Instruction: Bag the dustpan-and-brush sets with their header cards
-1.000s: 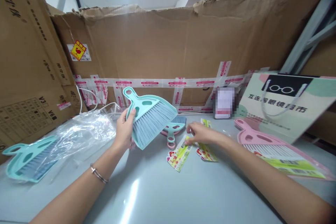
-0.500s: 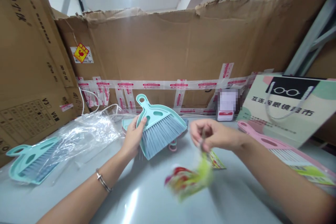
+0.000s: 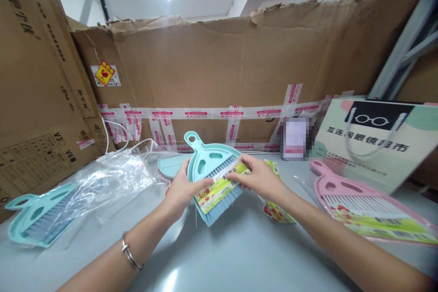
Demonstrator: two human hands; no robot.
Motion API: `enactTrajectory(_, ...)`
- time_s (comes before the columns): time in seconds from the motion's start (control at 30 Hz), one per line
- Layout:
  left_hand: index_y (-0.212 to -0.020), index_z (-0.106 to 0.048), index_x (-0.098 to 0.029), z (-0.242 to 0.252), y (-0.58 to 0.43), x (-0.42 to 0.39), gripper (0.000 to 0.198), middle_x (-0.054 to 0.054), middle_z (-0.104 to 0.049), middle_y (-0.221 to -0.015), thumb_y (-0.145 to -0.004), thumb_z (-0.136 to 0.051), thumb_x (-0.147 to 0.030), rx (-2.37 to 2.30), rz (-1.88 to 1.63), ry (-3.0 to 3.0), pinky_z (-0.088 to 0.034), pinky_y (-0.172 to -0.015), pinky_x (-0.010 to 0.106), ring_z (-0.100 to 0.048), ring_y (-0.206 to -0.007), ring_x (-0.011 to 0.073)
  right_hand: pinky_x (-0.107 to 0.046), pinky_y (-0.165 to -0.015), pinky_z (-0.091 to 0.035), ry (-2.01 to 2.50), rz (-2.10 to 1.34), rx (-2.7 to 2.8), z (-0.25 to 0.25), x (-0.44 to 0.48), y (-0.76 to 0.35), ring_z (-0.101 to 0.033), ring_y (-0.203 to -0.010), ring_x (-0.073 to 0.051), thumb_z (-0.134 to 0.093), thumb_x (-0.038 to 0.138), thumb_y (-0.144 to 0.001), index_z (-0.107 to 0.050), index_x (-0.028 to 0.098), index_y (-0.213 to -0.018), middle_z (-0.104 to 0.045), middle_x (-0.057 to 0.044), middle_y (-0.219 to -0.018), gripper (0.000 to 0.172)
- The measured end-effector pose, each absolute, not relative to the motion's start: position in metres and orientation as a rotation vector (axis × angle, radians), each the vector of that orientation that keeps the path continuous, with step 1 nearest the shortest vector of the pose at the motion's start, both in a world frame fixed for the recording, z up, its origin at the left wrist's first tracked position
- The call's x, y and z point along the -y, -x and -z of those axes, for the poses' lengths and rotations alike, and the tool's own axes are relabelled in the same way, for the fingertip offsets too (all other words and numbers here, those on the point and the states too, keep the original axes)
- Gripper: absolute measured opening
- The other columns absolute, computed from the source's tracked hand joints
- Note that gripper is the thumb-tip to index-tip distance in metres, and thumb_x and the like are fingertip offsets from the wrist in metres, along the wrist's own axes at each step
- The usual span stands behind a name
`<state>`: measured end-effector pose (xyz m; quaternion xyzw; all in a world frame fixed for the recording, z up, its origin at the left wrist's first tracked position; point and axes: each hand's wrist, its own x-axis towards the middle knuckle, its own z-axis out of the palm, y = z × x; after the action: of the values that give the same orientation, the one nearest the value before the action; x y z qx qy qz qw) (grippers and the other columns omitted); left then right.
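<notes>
My left hand [image 3: 183, 188] grips a teal hand brush [image 3: 209, 168] by its left edge, just above the grey table [image 3: 219, 255]. A green and yellow paper label [image 3: 219, 185] lies across the brush's bristles. My right hand [image 3: 257, 176] pinches the label's right end and presses it against the brush. Another label card [image 3: 276, 212] rests on the table under my right wrist. A teal dustpan [image 3: 171, 166] lies flat behind the brush.
A second teal brush [image 3: 37, 214] lies at the far left beside crumpled clear plastic bags [image 3: 112, 175]. A packaged pink brush set [image 3: 362, 210] lies at the right. A paper shopping bag [image 3: 376, 139] leans there. Cardboard walls [image 3: 219, 68] close off the back and left.
My right hand lifted a label card off the table and carried it left onto the brush's bristles. My left hand lowered the brush a little and tilted it toward the label.
</notes>
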<state>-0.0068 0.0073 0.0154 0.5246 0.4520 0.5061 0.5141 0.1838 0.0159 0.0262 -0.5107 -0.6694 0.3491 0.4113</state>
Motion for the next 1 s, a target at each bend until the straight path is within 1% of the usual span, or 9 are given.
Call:
enactTrajectory(0.17, -0.114, -0.044, -0.021, -0.014, 0.004, -0.01, 0.064, 0.008, -0.065, -0.1, -0.059, -0.076, -0.028, -1.072, -1.386, -1.139, -0.051, -0.079, 0.037, -0.063, -0.09, 0.0242, -0.024, -0.061, -0.043, 1.079, -0.564, 1.091, -0.021, -0.012, -0.189, -0.048, -0.067, -0.01, -0.076, 0.035, -0.053, -0.04, 0.025, -0.09, -0.049, 0.003, -0.082, 0.052)
enactTrajectory(0.27, -0.114, -0.042, -0.02, -0.015, -0.003, -0.003, 0.065, 0.009, -0.064, -0.101, -0.06, -0.075, -0.029, -1.062, -1.426, -1.056, -0.052, -0.077, 0.037, -0.063, -0.089, 0.0242, -0.026, -0.066, -0.046, 1.0, -1.027, 0.929, -0.014, 0.001, -0.187, -0.054, -0.08, -0.014, -0.077, 0.039, -0.053, -0.041, 0.025, -0.1, -0.054, -0.002, -0.095, 0.061)
enactTrajectory(0.37, -0.113, -0.041, -0.019, -0.012, -0.014, 0.009, 0.062, 0.008, -0.064, -0.1, -0.061, -0.074, -0.028, -1.044, -1.396, -1.094, -0.052, -0.076, 0.035, -0.063, -0.089, 0.0234, -0.032, -0.072, -0.049, 0.905, -1.583, 0.938, -0.005, 0.015, -0.179, -0.06, -0.088, -0.02, -0.072, 0.04, -0.062, -0.048, 0.022, -0.105, -0.062, -0.005, -0.1, 0.052)
enactTrajectory(0.5, -0.116, -0.039, -0.022, -0.006, -0.023, 0.017, 0.058, 0.005, -0.063, -0.104, -0.067, -0.069, -0.03, -1.027, -1.351, -1.29, -0.05, -0.08, 0.033, -0.061, -0.094, 0.0208, -0.032, -0.072, -0.052, 0.902, -1.682, 0.829, 0.007, 0.024, -0.172, -0.064, -0.085, -0.02, -0.07, 0.031, -0.067, -0.054, 0.02, -0.104, -0.068, -0.005, -0.095, 0.042)
enactTrajectory(0.63, -0.12, -0.043, -0.021, -0.016, -0.002, 0.002, 0.045, 0.009, -0.057, -0.118, -0.08, -0.053, -0.039, -1.108, -1.098, -1.728, -0.044, -0.088, 0.034, -0.054, -0.106, 0.0216, -0.03, -0.068, -0.056, 0.931, -1.587, 0.693, 0.011, 0.02, -0.183, -0.066, -0.082, -0.02, -0.073, 0.026, -0.065, -0.055, 0.02, -0.107, -0.069, -0.004, -0.093, 0.046)
enactTrajectory(0.73, -0.115, -0.052, -0.016, -0.034, 0.037, -0.017, 0.039, 0.013, -0.055, -0.119, -0.087, -0.036, -0.038, -1.598, -0.907, -2.236, -0.036, -0.094, 0.041, -0.048, -0.112, 0.0261, -0.029, -0.063, -0.057, 0.946, -1.441, 0.604, 0.006, 0.013, -0.197, -0.066, -0.079, -0.02, -0.075, 0.022, -0.061, -0.055, 0.022, -0.108, -0.07, -0.002, -0.092, 0.051)
enactTrajectory(0.87, -0.117, -0.055, -0.015, -0.047, 0.091, -0.036, 0.048, 0.022, -0.06, -0.107, -0.083, -0.041, -0.045, -2.587, -0.195, -2.22, -0.036, -0.082, 0.052, -0.05, -0.105, 0.0406, -0.026, -0.056, -0.058, 0.934, -1.32, 0.584, 0.001, 0.007, -0.207, -0.067, -0.076, -0.02, -0.076, 0.019, -0.059, -0.059, 0.023, -0.102, -0.07, -0.001, -0.092, 0.047)
enactTrajectory(0.93, -0.106, -0.064, -0.017, -0.045, 0.106, -0.041, 0.045, 0.022, -0.062, -0.105, -0.079, -0.046, -0.047, -2.67, 0.09, -2.074, -0.036, -0.081, 0.05, -0.052, -0.102, 0.0422, -0.026, -0.056, -0.058, 0.943, -1.332, 0.586, 0.003, 0.007, -0.206, -0.067, -0.077, -0.021, -0.075, 0.018, -0.059, -0.06, 0.023, -0.1, -0.071, -0.001, -0.091, 0.044)
enactTrajectory(1.0, -0.091, -0.07, -0.014, -0.042, 0.112, -0.044, 0.039, 0.022, -0.065, -0.099, -0.079, -0.046, -0.043, -2.678, 0.157, -2.034, -0.035, -0.081, 0.048, -0.054, -0.1, 0.042, -0.028, -0.059, -0.059, 0.959, -1.38, 0.589, 0.005, 0.009, -0.203, -0.067, -0.079, -0.022, -0.075, 0.019, -0.06, -0.059, 0.023, -0.1, -0.071, -0.001, -0.091, 0.043)
